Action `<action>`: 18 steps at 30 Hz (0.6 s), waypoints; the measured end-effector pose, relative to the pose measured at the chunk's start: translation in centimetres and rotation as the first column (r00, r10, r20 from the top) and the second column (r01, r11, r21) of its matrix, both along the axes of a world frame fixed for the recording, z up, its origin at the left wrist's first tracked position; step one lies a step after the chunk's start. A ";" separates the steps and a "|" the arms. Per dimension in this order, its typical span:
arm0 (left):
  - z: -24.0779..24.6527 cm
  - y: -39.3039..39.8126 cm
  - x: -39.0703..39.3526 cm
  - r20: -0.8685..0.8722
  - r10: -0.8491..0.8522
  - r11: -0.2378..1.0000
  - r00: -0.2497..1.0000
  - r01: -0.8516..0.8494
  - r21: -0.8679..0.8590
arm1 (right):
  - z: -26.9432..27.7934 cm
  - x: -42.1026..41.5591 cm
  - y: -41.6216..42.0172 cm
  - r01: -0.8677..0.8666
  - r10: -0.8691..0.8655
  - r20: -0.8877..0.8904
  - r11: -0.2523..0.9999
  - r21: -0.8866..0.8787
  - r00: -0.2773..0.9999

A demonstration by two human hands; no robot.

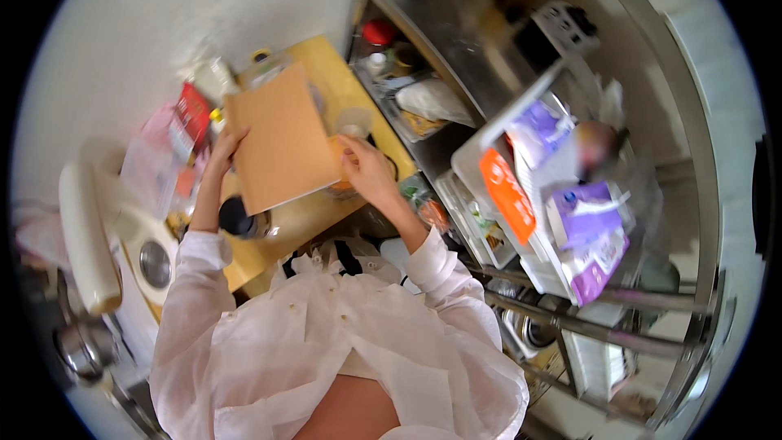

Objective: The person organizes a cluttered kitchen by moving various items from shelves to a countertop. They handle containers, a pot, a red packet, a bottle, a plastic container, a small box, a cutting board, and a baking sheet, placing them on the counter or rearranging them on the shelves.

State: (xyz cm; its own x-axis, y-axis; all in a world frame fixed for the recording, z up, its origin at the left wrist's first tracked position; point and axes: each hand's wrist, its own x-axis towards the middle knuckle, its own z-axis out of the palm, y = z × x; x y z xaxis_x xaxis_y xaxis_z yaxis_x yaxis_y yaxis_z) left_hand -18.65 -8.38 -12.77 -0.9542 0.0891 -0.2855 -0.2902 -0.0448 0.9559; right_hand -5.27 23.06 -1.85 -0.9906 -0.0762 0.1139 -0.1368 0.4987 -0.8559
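Note:
A brown paper-covered notebook or booklet [284, 140] is held up over the yellow wooden table [305, 214]. My left hand [227, 148] grips its left edge, thumb on the cover. At its lower right edge is my right hand [365, 165], fingers bent; whether they pinch the cover or only touch it cannot be told. Just beyond the right fingers stands a translucent cup or container [354, 121]. Below the booklet's lower left corner is a dark round cup [237, 217], with a glass jar beside it. An orange item beside my right fingers is mostly hidden.
Plastic bags and a red packet [193, 115] crowd the table's left end, near a cream appliance [91, 238]. To the right, a metal shelf [455, 30] holds jars and bags. A white basket [544, 275] contains purple packs and an orange packet [507, 195].

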 end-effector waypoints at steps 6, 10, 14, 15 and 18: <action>-0.8 -0.9 -0.6 -0.144 -0.094 0.401 0.985 -0.094 -0.911 | 7.7 9.3 6.2 0.357 -0.170 -0.588 0.909 0.217 0.791; 2.7 0.0 1.0 -0.052 -0.231 0.185 0.972 -0.008 -0.983 | 12.9 14.4 11.4 0.572 -0.288 -0.682 0.787 0.232 0.673; 7.7 5.3 2.8 -0.204 -0.442 0.181 0.873 -0.136 -0.974 | 15.9 11.6 16.5 0.676 -0.434 -0.533 0.595 0.435 0.726; 8.3 6.5 2.5 -0.287 -0.497 0.223 0.819 -0.200 -0.954 | 15.8 10.0 17.6 0.683 -0.441 -0.525 0.533 0.500 0.728; 10.5 11.3 2.2 -0.439 -0.569 0.459 0.695 -0.175 -0.871 | 12.4 7.0 21.5 0.634 -0.462 -0.494 0.217 0.743 0.737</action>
State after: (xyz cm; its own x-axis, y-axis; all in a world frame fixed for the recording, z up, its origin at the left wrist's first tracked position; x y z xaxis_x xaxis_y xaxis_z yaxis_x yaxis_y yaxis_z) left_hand -16.48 2.95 -2.22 -0.8778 0.3895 0.2788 0.4730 0.7967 0.3763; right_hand 1.72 44.58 10.58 -0.8050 0.3431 0.4839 0.4172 0.9074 0.0507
